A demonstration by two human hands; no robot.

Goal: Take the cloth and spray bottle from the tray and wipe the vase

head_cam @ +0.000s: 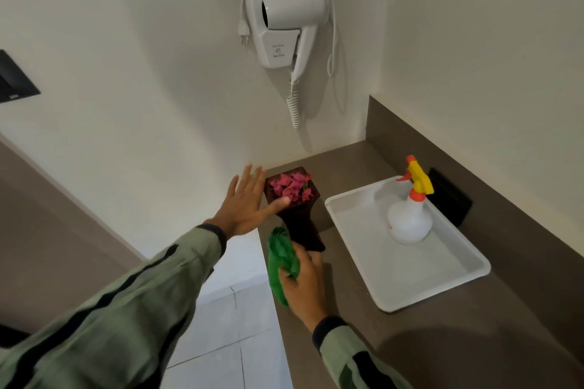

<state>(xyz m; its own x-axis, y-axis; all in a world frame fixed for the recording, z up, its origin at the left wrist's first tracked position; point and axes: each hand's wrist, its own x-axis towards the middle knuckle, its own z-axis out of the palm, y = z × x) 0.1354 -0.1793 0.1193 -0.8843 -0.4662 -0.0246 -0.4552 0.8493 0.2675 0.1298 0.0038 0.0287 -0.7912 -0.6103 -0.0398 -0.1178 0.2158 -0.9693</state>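
Left hand [243,204] open, steadying vase [295,215] near counter edge; right hand [303,281] gripping cloth [279,259].

Dark vase [300,224] upright on counter, green cloth [282,262] against it, spray bottle [410,215] standing in tray [442,278]

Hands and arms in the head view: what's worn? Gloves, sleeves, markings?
Both hands, left hand and right hand, are bare, with no gloves, rings or watch visible. Both arms wear long pale sage-green sleeves with black stripes running lengthwise and dark ribbed cuffs.
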